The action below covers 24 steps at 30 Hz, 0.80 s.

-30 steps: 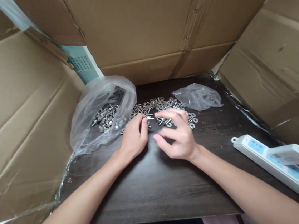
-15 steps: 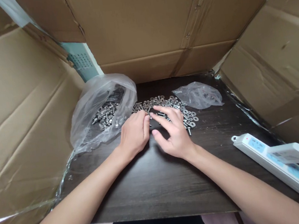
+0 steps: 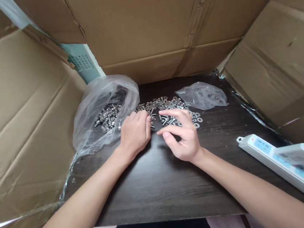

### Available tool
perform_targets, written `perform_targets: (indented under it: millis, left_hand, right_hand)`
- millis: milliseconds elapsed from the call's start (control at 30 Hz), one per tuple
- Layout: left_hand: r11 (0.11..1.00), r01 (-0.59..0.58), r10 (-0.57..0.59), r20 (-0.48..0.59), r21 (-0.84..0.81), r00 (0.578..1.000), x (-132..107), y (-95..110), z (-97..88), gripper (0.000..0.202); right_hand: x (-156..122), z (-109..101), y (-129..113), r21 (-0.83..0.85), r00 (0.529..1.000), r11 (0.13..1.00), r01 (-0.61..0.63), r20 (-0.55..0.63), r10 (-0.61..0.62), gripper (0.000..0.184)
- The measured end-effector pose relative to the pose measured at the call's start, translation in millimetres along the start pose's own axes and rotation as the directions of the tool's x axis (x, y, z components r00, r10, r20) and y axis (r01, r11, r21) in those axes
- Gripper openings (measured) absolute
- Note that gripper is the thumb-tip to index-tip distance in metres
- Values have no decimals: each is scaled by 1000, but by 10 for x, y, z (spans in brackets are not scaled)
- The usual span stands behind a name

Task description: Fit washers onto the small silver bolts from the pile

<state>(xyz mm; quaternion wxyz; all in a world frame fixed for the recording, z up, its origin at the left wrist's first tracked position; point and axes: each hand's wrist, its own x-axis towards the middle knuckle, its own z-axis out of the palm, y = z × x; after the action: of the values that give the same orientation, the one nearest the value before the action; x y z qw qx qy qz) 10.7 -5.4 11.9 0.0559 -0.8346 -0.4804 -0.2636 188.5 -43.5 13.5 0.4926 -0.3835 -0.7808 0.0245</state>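
Observation:
My left hand (image 3: pixel 136 131) is closed at the near left side of a heap of loose hardware; its curled fingers hide whatever they hold. A bolt (image 3: pixel 152 126) shows just beside its thumb. To the right, my right hand (image 3: pixel 181 134) is open, its index and middle fingers reaching left and its thumb apart, with nothing seen between them. Behind and beneath its fingers lie metal bolts (image 3: pixel 165 121), and flat washers (image 3: pixel 197 115) are scattered at the heap's right edge. Small nuts are mixed in among them.
A large clear plastic bag (image 3: pixel 83 118) with many bolts inside stands open at the left. Back right lies a smaller crumpled plastic bag (image 3: pixel 207 95). A white power strip (image 3: pixel 282 172) with a plugged-in adapter is at the right. Cardboard walls (image 3: pixel 142 27) enclose the dark table (image 3: pixel 155 190).
My right hand has drawn away from my left hand, slightly right and toward me, opening a gap between them. My left hand remains closed in nearly the same place.

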Motion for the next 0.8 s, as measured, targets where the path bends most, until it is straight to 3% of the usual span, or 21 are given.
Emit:
perform_targets:
  millis: [167,433,600,800]
  left_hand:
    - [999,-33,33,5,-36,999,-6,39,-10,36]
    - [981,-60,68,38,-187,997,-43,43,21,34]
    - [946,-73,95,57,-315,994,-80,9,18,33]
    - [936,-49,79,73,-349,994,-94,-11,24,28]
  right_hand:
    - [-9,82,79,37,979,978,-203,-6,204,26]
    - [-40,159,135,209,977,954,-215,28,213,12]
    - [-22,145,152,303,965,920,-249,160,208,35]
    - [-28,134,142,331,931,878,-346,233,280,8]
